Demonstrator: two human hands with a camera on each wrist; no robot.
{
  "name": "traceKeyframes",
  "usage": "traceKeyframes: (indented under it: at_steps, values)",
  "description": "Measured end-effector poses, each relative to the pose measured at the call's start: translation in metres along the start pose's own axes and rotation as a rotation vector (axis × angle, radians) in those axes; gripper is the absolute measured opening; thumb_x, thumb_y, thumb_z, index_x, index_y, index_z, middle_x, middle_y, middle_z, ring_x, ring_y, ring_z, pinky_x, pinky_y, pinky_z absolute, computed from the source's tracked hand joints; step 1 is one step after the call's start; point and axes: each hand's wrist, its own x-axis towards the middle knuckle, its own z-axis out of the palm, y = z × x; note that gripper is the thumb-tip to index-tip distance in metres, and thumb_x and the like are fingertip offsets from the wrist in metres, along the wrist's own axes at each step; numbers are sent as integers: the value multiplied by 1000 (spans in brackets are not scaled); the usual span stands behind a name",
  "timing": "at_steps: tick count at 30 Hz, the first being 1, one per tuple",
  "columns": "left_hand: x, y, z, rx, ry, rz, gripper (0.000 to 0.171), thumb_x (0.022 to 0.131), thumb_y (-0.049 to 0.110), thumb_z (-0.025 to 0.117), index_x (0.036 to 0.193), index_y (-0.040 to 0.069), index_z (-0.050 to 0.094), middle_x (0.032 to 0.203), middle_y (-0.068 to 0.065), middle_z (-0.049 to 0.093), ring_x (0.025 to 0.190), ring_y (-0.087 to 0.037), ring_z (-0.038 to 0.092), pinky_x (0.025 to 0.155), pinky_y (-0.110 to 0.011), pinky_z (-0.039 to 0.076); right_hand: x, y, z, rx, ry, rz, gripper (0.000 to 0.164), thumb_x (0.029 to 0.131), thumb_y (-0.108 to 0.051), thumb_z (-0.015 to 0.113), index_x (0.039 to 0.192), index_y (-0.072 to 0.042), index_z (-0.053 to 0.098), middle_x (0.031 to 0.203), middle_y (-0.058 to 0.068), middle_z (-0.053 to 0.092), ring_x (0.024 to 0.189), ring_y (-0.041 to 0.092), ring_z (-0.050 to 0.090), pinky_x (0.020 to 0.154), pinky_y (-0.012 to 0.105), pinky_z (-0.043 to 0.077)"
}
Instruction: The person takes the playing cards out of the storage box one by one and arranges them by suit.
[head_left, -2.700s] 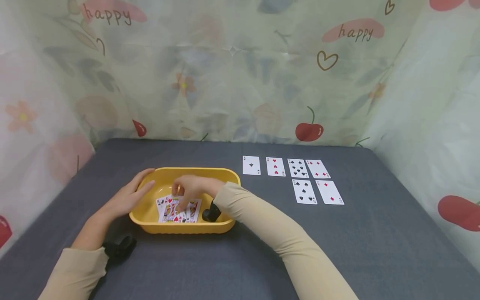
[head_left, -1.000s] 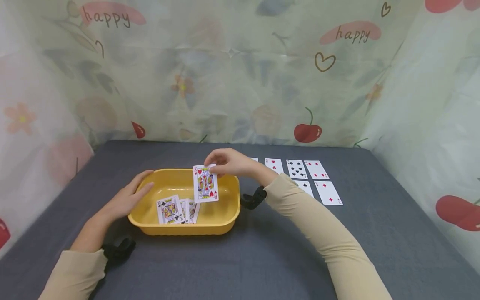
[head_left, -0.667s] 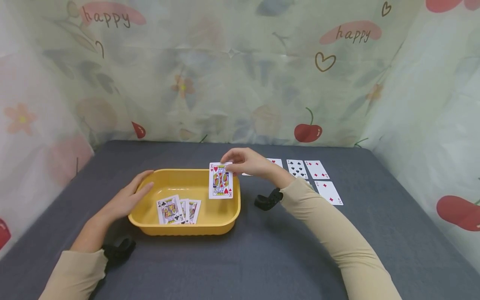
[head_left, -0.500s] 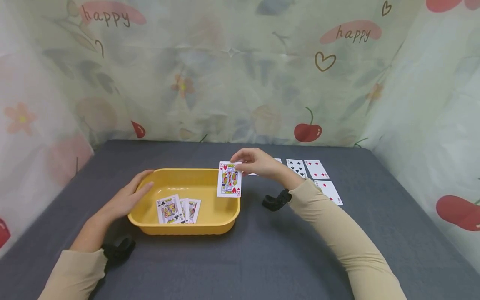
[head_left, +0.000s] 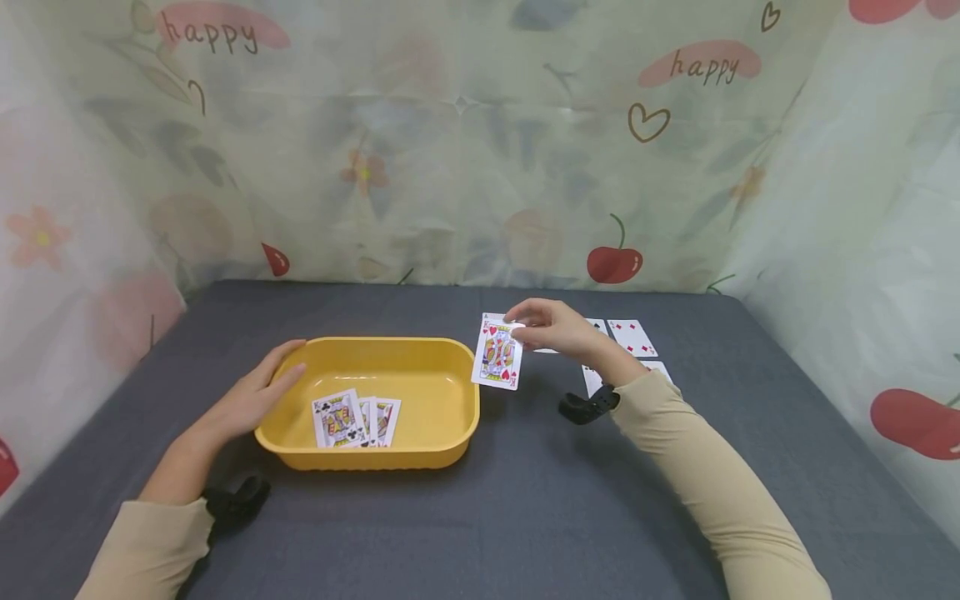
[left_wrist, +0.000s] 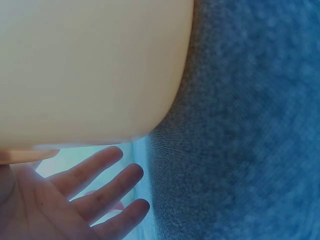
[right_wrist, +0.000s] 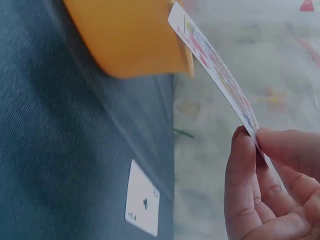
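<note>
A yellow plastic tray (head_left: 363, 459) stands on the table, with my left hand (head_left: 258, 387) at its left end. The left thumb lies over the rim; in the left wrist view three spread fingers (left_wrist: 107, 192) extend straight beside the tray's outer wall. Between thumb and fingertips, my right hand (head_left: 558, 329) pinches a king of hearts (head_left: 497, 360) by its upper right edge. That playing card hangs face up just past the tray's right rim, partly covering the ace of clubs (right_wrist: 145, 202) behind it. Inside the tray lie a king of clubs (head_left: 337, 421) and overlapping face cards (head_left: 387, 421).
Face-up cards lie in rows at the back right, among them a four of diamonds (head_left: 632, 337); my right hand and sleeve hide several of them partly. A dark grey cloth (head_left: 420, 533) covers the table. Patterned curtains (head_left: 465, 167) enclose its back and sides.
My right hand has lifted the king of hearts from the pile in the tray and carried it right, past the tray's right rim. The left hand has stayed at the tray's left end.
</note>
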Motion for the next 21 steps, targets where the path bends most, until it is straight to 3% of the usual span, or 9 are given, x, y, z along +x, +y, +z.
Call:
traceKeyframes:
  at_steps: [11,18,21]
  values:
    - [-1,0,0,2,2,3,68,99,49,32,149,9,12,152,-26,17,137,-48,19,106,-66,20,-8,28,-18,7,65,37,34,90,-13,60,122,-3,54,113,17,62,88,11,60,86,36,53]
    - [-1,0,-1,0,-1,4,68,99,49,32,149,9,12,152,-26,16,137,-49,19,106,-66,20,-11,52,-31,-22,88,67,35,89,-11,59,122,0,53,94,7,63,79,8,58,81,33,53]
    - [-1,0,-1,0,0,13,67,99,48,32,149,8,12,153,-26,16,137,-49,18,106,-66,20,-11,60,-36,-51,89,117,36,90,-13,60,123,-1,53,96,7,61,80,9,58,80,29,52]
